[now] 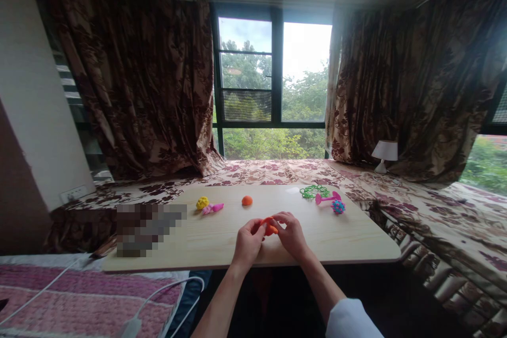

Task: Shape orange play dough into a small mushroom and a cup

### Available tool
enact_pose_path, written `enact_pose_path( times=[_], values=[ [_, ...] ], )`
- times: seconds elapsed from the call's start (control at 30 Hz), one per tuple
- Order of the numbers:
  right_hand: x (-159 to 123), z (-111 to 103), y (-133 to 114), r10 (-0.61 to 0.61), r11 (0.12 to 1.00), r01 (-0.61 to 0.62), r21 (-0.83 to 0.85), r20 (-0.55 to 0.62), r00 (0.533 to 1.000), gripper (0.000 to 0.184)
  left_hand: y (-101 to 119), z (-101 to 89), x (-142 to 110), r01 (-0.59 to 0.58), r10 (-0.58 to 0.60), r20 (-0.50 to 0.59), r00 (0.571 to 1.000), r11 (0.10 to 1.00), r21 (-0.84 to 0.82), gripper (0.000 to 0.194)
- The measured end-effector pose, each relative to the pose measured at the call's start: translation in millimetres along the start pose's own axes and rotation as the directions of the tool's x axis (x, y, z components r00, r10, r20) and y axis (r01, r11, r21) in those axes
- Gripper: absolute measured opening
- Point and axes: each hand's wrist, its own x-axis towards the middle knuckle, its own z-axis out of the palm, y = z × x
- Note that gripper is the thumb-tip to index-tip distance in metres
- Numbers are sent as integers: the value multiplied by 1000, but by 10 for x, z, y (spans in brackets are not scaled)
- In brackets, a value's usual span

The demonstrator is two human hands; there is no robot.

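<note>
Over the near middle of the table (pixel 222 243), a small orange piece (pixel 271 229) is held between my two hands. It looks hollow or curled, and my fingers cover part of it, so its kind is unclear. My left hand (pixel 249 243) pinches its left side with thumb and fingers. On the other side, my right hand (pixel 291 235) grips it with bent fingers. Farther back on the tabletop sits an orange dome-shaped piece (pixel 246 200) of similar colour.
Left of the dome lie a yellow bumpy ball (pixel 202 203) and a pink toy (pixel 213 208). Toward the right are a green beaded string (pixel 314 191), a pink spool-shaped piece (pixel 327 198) and a blue-pink knobbly ball (pixel 338 207). A white cable (pixel 170 283) hangs at the lower left.
</note>
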Motion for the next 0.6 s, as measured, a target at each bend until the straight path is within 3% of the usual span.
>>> enact_pose_path(
  times=[0.17, 0.33, 0.43, 0.6],
  values=[
    [-3, -8, -49, -45, 998, 45, -34, -7, 999, 16, -41, -12, 20, -10, 10, -4, 1000, 1000, -12, 31],
    [4, 27, 18, 41, 995, -45, 90, 51, 998, 21, -45, -54, 31, 24, -25, -9, 1000, 994, -111, 37],
    [1, 29, 41, 44, 994, -51, 93, 78, 996, 21, -12, -57, 16, 38, -37, 16, 999, 996, -78, 35],
    [1, -6, 1, 11, 1000, -11, 15, 4, 1000, 18, 32, -26, -12, 13, -13, 36, 999, 1000, 22, 33]
  ],
)
